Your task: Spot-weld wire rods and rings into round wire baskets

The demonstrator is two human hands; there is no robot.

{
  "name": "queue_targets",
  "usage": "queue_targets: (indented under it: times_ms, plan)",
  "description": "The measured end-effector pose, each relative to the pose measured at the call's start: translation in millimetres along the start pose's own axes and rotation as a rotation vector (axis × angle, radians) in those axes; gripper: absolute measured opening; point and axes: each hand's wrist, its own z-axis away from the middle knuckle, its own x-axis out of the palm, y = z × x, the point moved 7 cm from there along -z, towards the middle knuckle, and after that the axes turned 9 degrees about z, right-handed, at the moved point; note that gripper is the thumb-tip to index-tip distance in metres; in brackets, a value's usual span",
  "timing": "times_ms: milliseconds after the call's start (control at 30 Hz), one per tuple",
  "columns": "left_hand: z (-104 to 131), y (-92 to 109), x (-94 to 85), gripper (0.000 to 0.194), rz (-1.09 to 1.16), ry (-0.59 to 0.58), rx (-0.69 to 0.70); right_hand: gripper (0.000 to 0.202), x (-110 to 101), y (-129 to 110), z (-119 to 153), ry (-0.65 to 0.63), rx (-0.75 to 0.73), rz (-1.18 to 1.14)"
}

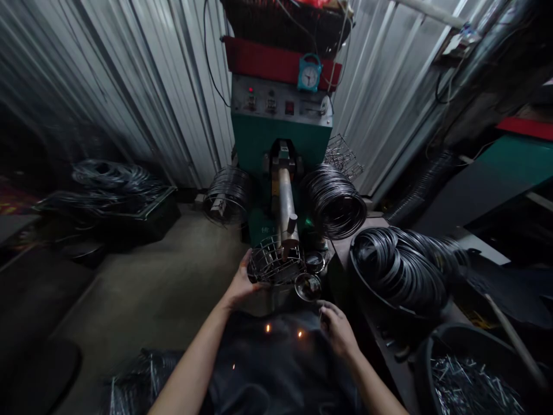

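Note:
My left hand [242, 283] is closed around the left side of a round wire basket [276, 266], thumb up along its wall. The basket sits under the end of the metal arm [286, 202] of a green spot welder [254, 135]. To the right, the fingers of my right hand [339, 329] are pinched together, and what they hold, if anything, is too dark to make out. Just beyond its fingertips is a small metal ring [308, 287]. Glowing sparks [268, 328] show over the dark apron [280, 369] on my lap.
Coils of wire rings [334, 202] hang on both sides of the welder. More rings fill a tub [400, 271] at right, above a bucket [425, 363] of short metal pieces. At left, wire parts lie in a crate [151, 216]. A turquoise clock [309, 75] hangs on the panel.

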Motion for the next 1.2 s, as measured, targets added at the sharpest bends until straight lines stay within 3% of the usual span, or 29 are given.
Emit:
queue_targets:
  times_ms: [100,167,233,333,433,500,600,733,833,967,1133,1200]
  plan:
    - [8,-19,4.3,0.102,0.273,0.11,-0.087,0.02,-6,17,12,0.039,-0.292,0.446]
    - [12,-18,2.9,0.096,0.343,0.166,-0.09,0.021,1,11,19,-0.023,-0.405,0.644]
    - [17,-8,-4.8,0.091,0.332,0.209,-0.058,0.024,14,-18,26,-0.105,-0.494,0.752]
    - [32,20,-19.6,0.087,0.166,0.219,0.033,0.029,47,-88,34,-0.258,-0.625,0.914]
    - [48,51,-26.5,0.075,-0.052,0.18,0.164,0.036,79,-138,31,-0.356,-0.528,1.181]
    - [55,65,-27.8,0.068,-0.172,0.172,0.233,0.034,97,-155,29,-0.401,-0.498,1.256]
    - [59,71,-22.8,0.065,-0.292,0.112,0.293,0.028,110,-160,27,-0.413,-0.475,1.22]
    - [61,67,-10.9,0.067,-0.319,0.0,0.327,0.023,104,-147,35,-0.426,-0.464,1.125]
    - [62,71,-4.6,0.068,-0.326,-0.014,0.327,0.022,96,-139,39,-0.431,-0.464,1.094]
    - [60,89,4.6,0.066,-0.399,-0.027,0.353,0.023,88,-144,34,-0.271,-0.465,1.202]
    - [57,99,8.2,0.068,-0.404,-0.026,0.302,0.022,81,-150,45,-0.391,-0.483,1.234]
    - [57,100,10.5,0.066,-0.41,-0.026,0.272,0.021,74,-150,47,-0.374,-0.489,1.238]
